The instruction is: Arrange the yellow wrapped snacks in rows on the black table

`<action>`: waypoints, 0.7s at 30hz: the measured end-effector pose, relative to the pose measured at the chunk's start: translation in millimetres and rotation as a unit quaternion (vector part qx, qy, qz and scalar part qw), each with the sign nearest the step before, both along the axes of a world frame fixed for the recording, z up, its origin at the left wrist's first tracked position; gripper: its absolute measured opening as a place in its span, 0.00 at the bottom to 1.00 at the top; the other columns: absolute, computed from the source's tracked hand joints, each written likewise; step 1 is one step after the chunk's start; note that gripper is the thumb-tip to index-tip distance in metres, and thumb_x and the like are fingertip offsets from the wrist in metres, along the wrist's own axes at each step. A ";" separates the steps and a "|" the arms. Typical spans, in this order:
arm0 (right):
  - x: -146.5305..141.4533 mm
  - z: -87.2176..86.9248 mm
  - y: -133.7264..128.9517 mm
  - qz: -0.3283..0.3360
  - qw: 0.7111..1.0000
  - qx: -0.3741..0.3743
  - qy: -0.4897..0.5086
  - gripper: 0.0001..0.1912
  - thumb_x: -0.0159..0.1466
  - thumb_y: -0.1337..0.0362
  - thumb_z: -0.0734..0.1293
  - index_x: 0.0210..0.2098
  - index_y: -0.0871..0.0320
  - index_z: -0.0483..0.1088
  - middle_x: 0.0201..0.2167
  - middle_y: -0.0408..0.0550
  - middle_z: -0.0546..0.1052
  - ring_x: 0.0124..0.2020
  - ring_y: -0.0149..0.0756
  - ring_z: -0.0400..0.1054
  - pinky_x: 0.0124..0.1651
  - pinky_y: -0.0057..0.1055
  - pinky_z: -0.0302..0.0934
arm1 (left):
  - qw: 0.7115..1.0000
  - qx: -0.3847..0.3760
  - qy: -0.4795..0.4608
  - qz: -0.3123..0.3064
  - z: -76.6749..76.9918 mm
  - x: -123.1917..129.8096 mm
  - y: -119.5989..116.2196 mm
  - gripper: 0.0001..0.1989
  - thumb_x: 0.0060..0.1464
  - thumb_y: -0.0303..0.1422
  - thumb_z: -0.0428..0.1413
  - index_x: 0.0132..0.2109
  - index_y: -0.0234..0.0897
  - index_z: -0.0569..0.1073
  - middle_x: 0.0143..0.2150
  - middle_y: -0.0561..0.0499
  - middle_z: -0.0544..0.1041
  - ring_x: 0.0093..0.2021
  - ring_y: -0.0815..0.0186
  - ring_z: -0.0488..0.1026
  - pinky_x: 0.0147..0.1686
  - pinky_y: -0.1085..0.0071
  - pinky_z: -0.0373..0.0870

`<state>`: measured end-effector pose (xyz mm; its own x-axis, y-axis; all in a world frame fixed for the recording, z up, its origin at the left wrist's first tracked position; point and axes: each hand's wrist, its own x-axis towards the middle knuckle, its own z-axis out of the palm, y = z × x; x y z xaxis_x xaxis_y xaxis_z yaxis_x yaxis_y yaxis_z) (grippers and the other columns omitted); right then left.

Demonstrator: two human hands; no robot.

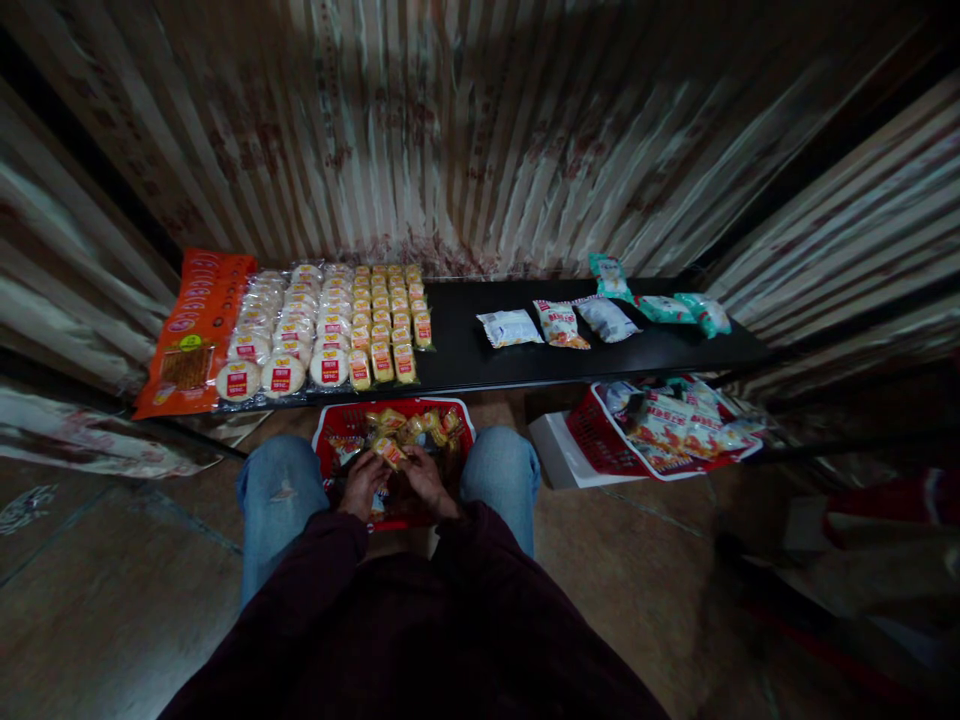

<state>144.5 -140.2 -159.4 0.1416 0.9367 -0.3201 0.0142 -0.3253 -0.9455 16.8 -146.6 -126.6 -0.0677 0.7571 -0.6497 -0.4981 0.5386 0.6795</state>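
Between my knees stands a red basket (321, 440) holding several small yellow snack packets and other wrapped items. Above it, my left hand (364, 482) and my right hand (424, 476) hold one yellow snack packet (390, 452) between them by its two sides. On the black shelf (457, 350) in front, rows of yellow packets (382, 362) stand beside rows of round white crackers (283, 375) in clear wrap. An orange bag (196, 330) lies at the shelf's left end.
Toward the right on the shelf lie a few white and red bags (561, 324) and green bags (665, 309). A second red basket (611, 440), full of bags, stands by a white box (562, 455) at the lower right. Patterned curtains (450, 150) hang behind.
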 end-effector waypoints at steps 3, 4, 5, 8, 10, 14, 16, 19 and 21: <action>1.6 -0.3 -0.8 0.026 1.000 0.005 -0.005 0.10 0.49 0.60 0.66 0.31 0.55 0.70 0.30 0.42 0.75 0.34 0.35 0.68 0.44 0.33 0.61 | 1.000 -0.001 0.003 0.007 -1.1 -0.1 -0.1 0.12 0.47 0.27 0.61 0.40 0.35 0.70 0.29 0.53 0.76 0.25 0.73 0.73 0.32 0.75 0.69; 2.4 -0.3 -1.0 0.034 0.999 0.004 -0.005 0.10 0.48 0.60 0.66 0.31 0.56 0.70 0.30 0.42 0.75 0.34 0.35 0.68 0.43 0.33 0.61 | 1.000 -0.001 0.004 0.010 -1.1 0.0 -0.1 0.12 0.47 0.27 0.61 0.40 0.35 0.69 0.28 0.54 0.76 0.25 0.73 0.72 0.31 0.76 0.68; 3.0 -0.1 -1.1 0.040 0.999 0.003 -0.003 0.10 0.48 0.60 0.66 0.31 0.56 0.70 0.29 0.42 0.74 0.34 0.35 0.68 0.43 0.33 0.61 | 1.000 -0.004 0.006 0.014 -0.9 0.2 0.0 0.12 0.46 0.27 0.61 0.39 0.35 0.69 0.28 0.54 0.75 0.24 0.74 0.72 0.30 0.76 0.67; 3.9 1.7 -1.0 0.039 0.999 0.004 0.006 0.10 0.48 0.59 0.67 0.29 0.56 0.69 0.28 0.41 0.74 0.33 0.34 0.67 0.41 0.32 0.61 | 1.000 -0.007 0.004 0.017 0.2 1.2 -0.2 0.12 0.46 0.28 0.61 0.39 0.35 0.69 0.27 0.56 0.74 0.23 0.74 0.71 0.28 0.77 0.66; 3.7 3.2 -0.8 0.033 0.999 0.007 0.007 0.09 0.48 0.59 0.67 0.28 0.56 0.69 0.27 0.41 0.73 0.32 0.34 0.67 0.41 0.31 0.61 | 1.000 -0.006 -0.004 0.016 1.0 1.9 -0.4 0.13 0.46 0.28 0.62 0.39 0.35 0.69 0.27 0.56 0.74 0.23 0.75 0.71 0.28 0.77 0.66; 3.4 4.6 -0.8 0.025 0.999 0.017 0.014 0.09 0.49 0.58 0.66 0.26 0.56 0.68 0.26 0.42 0.72 0.32 0.33 0.66 0.41 0.31 0.60 | 1.000 -0.005 -0.012 0.018 2.3 3.3 -0.7 0.13 0.45 0.28 0.62 0.39 0.34 0.69 0.27 0.55 0.75 0.22 0.75 0.70 0.27 0.77 0.66; 3.5 3.9 -1.1 0.022 0.999 0.024 0.026 0.09 0.49 0.58 0.66 0.25 0.57 0.68 0.26 0.42 0.72 0.32 0.33 0.66 0.41 0.31 0.60 | 1.000 -0.003 -0.007 0.021 2.8 4.0 -0.8 0.13 0.45 0.28 0.62 0.39 0.35 0.69 0.27 0.55 0.75 0.22 0.74 0.70 0.26 0.77 0.66; 3.4 1.8 -1.3 0.005 0.999 0.031 0.034 0.09 0.48 0.58 0.67 0.25 0.57 0.68 0.25 0.41 0.72 0.31 0.33 0.65 0.41 0.31 0.60 | 1.000 -0.001 -0.008 0.024 3.5 4.9 -1.4 0.12 0.45 0.27 0.62 0.38 0.35 0.69 0.26 0.56 0.75 0.22 0.73 0.71 0.27 0.76 0.67; 3.1 0.3 -1.2 -0.010 0.999 0.032 0.030 0.09 0.47 0.58 0.68 0.25 0.56 0.68 0.25 0.40 0.72 0.30 0.32 0.65 0.41 0.31 0.60 | 1.000 0.001 -0.018 0.021 3.8 5.1 -2.1 0.12 0.45 0.25 0.62 0.37 0.35 0.68 0.25 0.55 0.75 0.23 0.72 0.72 0.28 0.75 0.69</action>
